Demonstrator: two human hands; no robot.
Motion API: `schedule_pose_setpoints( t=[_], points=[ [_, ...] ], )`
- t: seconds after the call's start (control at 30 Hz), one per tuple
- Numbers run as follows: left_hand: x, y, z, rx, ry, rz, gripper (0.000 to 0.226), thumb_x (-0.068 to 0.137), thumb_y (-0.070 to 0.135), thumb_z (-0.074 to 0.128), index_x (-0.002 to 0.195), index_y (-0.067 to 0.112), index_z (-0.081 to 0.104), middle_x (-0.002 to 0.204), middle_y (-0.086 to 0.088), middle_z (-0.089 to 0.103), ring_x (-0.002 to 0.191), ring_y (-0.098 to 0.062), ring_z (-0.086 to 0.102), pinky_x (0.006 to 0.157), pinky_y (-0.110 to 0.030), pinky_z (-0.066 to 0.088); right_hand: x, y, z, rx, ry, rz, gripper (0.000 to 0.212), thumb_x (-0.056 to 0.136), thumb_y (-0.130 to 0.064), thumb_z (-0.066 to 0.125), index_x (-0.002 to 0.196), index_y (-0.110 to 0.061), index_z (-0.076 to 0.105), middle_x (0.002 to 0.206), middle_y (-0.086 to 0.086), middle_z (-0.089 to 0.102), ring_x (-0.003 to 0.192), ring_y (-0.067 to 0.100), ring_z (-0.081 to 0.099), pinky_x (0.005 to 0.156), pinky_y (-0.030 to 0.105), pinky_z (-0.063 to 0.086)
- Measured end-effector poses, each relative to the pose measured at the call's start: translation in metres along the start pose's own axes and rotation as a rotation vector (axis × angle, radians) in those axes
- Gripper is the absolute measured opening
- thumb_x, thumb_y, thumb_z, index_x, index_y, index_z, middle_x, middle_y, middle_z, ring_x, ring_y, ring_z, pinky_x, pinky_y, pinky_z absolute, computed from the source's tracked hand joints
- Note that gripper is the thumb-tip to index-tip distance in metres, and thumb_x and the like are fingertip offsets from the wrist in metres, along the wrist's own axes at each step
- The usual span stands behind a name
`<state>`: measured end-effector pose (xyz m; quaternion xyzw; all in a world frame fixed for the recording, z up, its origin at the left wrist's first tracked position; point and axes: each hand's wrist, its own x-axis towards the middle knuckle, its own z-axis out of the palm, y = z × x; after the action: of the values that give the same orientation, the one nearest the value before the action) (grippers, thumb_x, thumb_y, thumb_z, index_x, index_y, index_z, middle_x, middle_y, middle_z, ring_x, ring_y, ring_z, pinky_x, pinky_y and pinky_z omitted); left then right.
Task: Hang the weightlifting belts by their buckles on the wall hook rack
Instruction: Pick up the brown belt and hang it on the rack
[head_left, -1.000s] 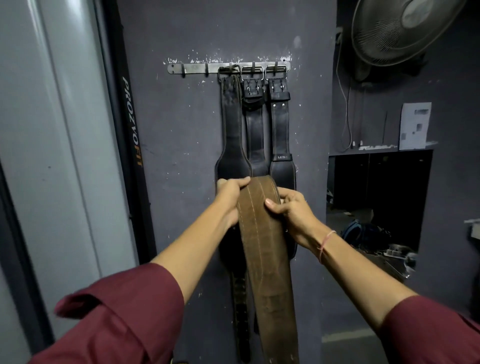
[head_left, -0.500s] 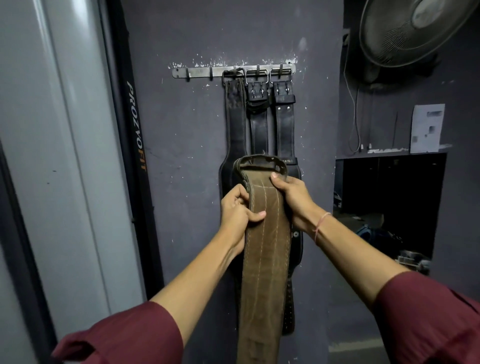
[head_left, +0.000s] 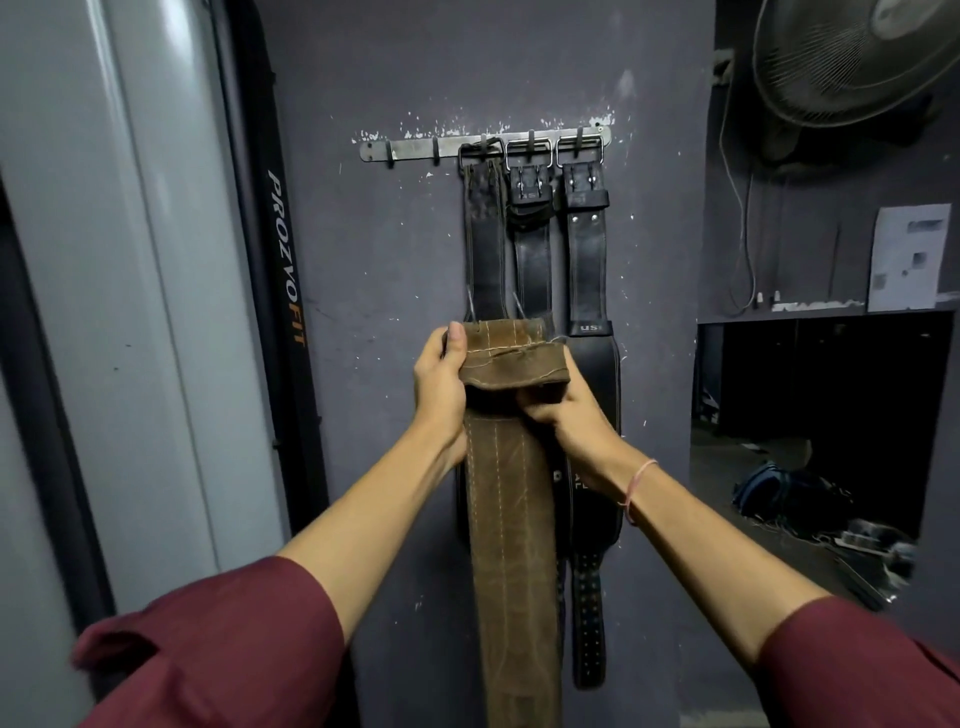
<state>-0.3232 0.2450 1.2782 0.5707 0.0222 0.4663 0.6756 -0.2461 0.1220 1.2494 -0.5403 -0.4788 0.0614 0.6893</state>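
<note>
Head | both hands grip brown belt (head_left: 514, 519) | rack (head_left: 415, 148) left hooks free

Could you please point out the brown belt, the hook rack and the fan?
brown belt (head_left: 511, 545), head view, on its hanging strap.
hook rack (head_left: 415, 148), head view, on its bare left bar.
fan (head_left: 841, 57), head view, on its grille.

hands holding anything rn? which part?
Both hold the brown belt near its folded-over top end: left hand on the left edge, thumb up; right hand just under the fold. Its buckle isn't visible.
</note>
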Motion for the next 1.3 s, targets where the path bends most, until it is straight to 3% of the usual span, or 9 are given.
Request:
schedule_pose_setpoints(
  t=[0.1,0.2,0.3,0.53,0.63,0.77,0.93,1.1,1.3],
  points=[
    [0.001,-0.012,-0.001,-0.011,0.041,0.040,0.026,0.104,0.033,0.048,0.096,0.013,0.064,0.097,-0.010,0.066,0.094,-0.023,0.060,0.095,-0.046,0.048,0.001,-0.002,-0.011,-0.038,-0.137,0.096,0.068,0.076,0.002,0.057,0.136,-0.026,0.039,0.124,0.005,0.060,0.107,0.018,0.060,0.080,0.024,0.052],
    [0.005,-0.022,0.001,-0.005,0.084,0.072,0.028,0.099,0.040,0.051,0.093,0.016,0.065,0.095,-0.010,0.061,0.093,-0.022,0.055,0.088,-0.043,0.044,0.000,-0.001,-0.017,0.141,-0.228,0.148,0.057,0.089,-0.037,0.056,0.141,-0.018,0.044,0.137,0.013,0.057,0.127,0.028,0.055,0.107,0.044,0.046],
    [0.007,-0.029,0.005,0.033,0.097,0.077,0.024,0.097,0.039,0.050,0.080,0.025,0.060,0.090,-0.006,0.054,0.089,-0.021,0.047,0.084,-0.040,0.038,0.007,-0.006,-0.022,0.362,-0.201,0.185,0.083,0.090,-0.071,0.029,0.133,-0.005,0.058,0.131,0.015,0.066,0.127,0.025,0.060,0.106,0.040,0.047],
    [0.010,-0.031,0.028,0.023,0.051,0.161,0.021,0.098,0.012,0.047,0.081,0.020,0.055,0.090,-0.010,0.048,0.087,-0.024,0.042,0.078,-0.038,0.037,0.032,0.017,-0.026,0.117,0.122,0.048,0.024,0.099,-0.016,0.057,0.120,-0.007,0.063,0.114,0.011,0.074,0.104,0.021,0.071,0.087,0.028,0.055],
    [0.017,-0.031,0.032,0.102,0.108,0.013,0.014,0.104,0.032,0.047,0.103,0.018,0.051,0.109,-0.013,0.060,0.101,-0.026,0.059,0.092,-0.041,0.049,0.032,0.021,-0.023,0.083,0.157,-0.057,0.024,0.099,-0.013,0.056,0.122,-0.007,0.063,0.115,0.009,0.074,0.108,0.020,0.070,0.090,0.025,0.055],
    [0.023,-0.030,0.026,0.121,0.174,-0.301,0.074,0.076,0.073,0.052,0.119,0.013,0.060,0.108,-0.009,0.074,0.101,-0.025,0.070,0.096,-0.043,0.054,0.037,0.026,-0.013,0.089,0.167,-0.064,0.023,0.099,-0.012,0.056,0.121,-0.010,0.063,0.115,0.008,0.074,0.109,0.022,0.069,0.096,0.031,0.054],
    [0.040,-0.016,0.010,-0.020,0.170,-0.101,0.026,0.101,0.027,0.052,0.098,0.007,0.067,0.086,-0.009,0.073,0.077,-0.022,0.068,0.071,-0.031,0.055,0.052,0.023,0.006,0.047,0.140,-0.075,0.026,0.097,-0.007,0.059,0.122,-0.008,0.058,0.118,0.011,0.071,0.109,0.020,0.069,0.094,0.031,0.055],
    [0.056,-0.009,-0.011,-0.008,0.115,0.055,0.022,0.105,0.016,0.046,0.098,0.012,0.067,0.097,-0.010,0.072,0.091,-0.022,0.067,0.094,-0.044,0.054,0.078,0.012,0.030,-0.072,0.170,-0.093,0.013,0.103,-0.018,0.050,0.111,-0.009,0.051,0.108,0.008,0.068,0.099,0.016,0.065,0.092,0.034,0.053],
    [0.084,0.002,-0.028,-0.002,0.076,0.205,0.022,0.107,0.015,0.040,0.095,0.015,0.059,0.094,-0.010,0.069,0.088,-0.021,0.064,0.087,-0.039,0.054,0.106,0.001,0.055,-0.200,0.233,-0.221,0.009,0.105,-0.020,0.044,0.107,-0.012,0.046,0.096,0.000,0.062,0.084,0.006,0.061,0.071,0.012,0.050]
  ],
)
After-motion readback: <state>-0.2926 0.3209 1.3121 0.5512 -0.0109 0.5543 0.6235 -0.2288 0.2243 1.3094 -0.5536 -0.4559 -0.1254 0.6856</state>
